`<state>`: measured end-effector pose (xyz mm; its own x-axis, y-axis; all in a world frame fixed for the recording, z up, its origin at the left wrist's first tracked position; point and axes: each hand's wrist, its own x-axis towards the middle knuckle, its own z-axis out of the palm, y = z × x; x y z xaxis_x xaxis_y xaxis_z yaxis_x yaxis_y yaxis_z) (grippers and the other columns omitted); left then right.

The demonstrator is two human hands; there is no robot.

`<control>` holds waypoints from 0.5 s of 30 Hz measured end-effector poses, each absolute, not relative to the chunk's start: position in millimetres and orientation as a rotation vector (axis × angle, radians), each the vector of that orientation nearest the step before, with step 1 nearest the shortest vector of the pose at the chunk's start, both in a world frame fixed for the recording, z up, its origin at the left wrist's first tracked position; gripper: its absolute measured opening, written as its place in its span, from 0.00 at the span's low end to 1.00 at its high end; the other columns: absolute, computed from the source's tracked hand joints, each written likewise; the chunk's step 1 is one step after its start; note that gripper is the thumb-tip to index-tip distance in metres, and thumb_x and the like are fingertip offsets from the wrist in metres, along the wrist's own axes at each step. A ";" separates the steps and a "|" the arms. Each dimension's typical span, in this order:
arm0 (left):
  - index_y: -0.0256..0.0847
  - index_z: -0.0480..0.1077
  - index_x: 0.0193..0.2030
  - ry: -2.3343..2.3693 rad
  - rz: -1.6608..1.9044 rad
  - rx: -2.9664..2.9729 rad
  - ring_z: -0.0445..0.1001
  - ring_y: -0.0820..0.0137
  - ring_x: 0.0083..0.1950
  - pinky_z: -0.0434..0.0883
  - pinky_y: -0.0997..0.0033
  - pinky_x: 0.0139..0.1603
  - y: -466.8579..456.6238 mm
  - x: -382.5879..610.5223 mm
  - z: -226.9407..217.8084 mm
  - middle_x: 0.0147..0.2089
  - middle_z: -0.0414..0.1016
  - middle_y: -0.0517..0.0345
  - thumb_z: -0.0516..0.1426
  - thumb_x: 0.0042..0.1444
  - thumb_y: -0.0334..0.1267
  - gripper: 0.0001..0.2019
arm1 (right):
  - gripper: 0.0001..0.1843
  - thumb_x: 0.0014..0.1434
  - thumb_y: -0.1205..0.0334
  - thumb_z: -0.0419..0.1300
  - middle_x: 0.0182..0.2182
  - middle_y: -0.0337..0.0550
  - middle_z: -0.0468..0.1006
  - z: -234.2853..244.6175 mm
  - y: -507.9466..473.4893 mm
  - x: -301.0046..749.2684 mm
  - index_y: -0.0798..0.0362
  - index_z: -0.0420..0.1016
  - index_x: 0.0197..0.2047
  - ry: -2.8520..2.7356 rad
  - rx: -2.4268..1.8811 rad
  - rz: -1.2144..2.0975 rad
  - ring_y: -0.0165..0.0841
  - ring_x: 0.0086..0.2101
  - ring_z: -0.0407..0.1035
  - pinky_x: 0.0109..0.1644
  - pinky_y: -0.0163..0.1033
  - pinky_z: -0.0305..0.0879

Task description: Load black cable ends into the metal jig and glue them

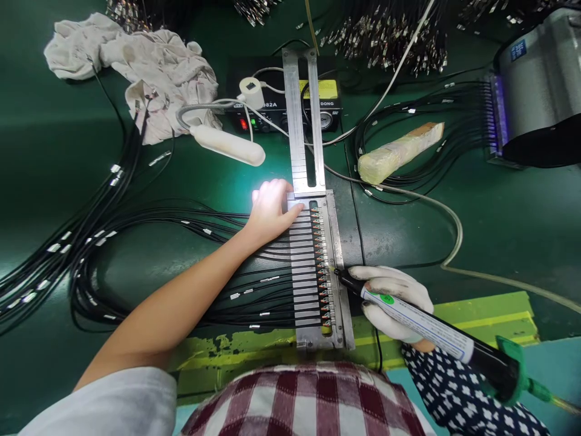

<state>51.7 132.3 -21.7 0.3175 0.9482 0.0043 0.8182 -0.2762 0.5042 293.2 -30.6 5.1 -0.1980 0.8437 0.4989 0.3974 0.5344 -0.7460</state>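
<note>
A metal wire fixture (305, 284) lies in front of me, with several black cables (218, 212) in its slots and their crimped metal terminals (323, 254) in a row along the right side. My bare left hand (271, 212) rests at its upper left end, thumb stretched across the slotted plate and fingers apart at the edge. In a white glove with partly bare fingertips hidden from view, my right hand (397, 300) is wrapped round a black dispensing syringe (422, 330) with a white label. Its thin tip points left at the terminals near mid-row; contact is unclear.
A lit white lamp (227, 144) hangs beyond my left hand. Behind the fixture stands a black dispenser controller (267, 115). White cloths (167, 66) lie back left. A wrapped block (399, 154) and a grey machine (540, 85) are at right. A pale hose (458, 230) crosses the table.
</note>
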 end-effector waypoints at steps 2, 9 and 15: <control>0.41 0.66 0.44 1.566 0.432 2.179 0.68 0.58 0.47 0.62 0.58 0.46 132.2 51.7 -21.9 0.43 0.71 0.53 0.57 0.57 0.46 0.13 | 0.12 0.53 0.66 0.65 0.41 0.51 0.84 5.0 -34.5 293.4 0.52 0.74 0.43 -1.801 -1.036 0.580 0.41 0.39 0.81 0.43 0.44 0.78; 0.41 0.66 0.44 1.559 0.449 2.184 0.67 0.58 0.46 0.61 0.59 0.45 132.0 51.5 -21.8 0.42 0.71 0.54 0.57 0.57 0.46 0.13 | 0.10 0.54 0.66 0.65 0.40 0.50 0.84 4.1 -35.9 291.0 0.52 0.74 0.41 -1.843 -1.046 0.566 0.40 0.38 0.81 0.41 0.42 0.79; 0.41 0.66 0.43 1.556 0.442 2.183 0.67 0.58 0.46 0.61 0.59 0.45 131.8 52.2 -20.3 0.42 0.71 0.54 0.57 0.57 0.46 0.13 | 0.10 0.54 0.66 0.65 0.40 0.51 0.84 8.1 -33.1 289.6 0.52 0.74 0.42 -1.839 -1.057 0.608 0.41 0.39 0.81 0.43 0.42 0.79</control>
<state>52.2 131.8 -20.3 0.3223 0.9465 0.0140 0.8125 -0.2842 0.5091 289.6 -33.1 8.1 -0.2276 0.8578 0.4608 0.4144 0.5135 -0.7514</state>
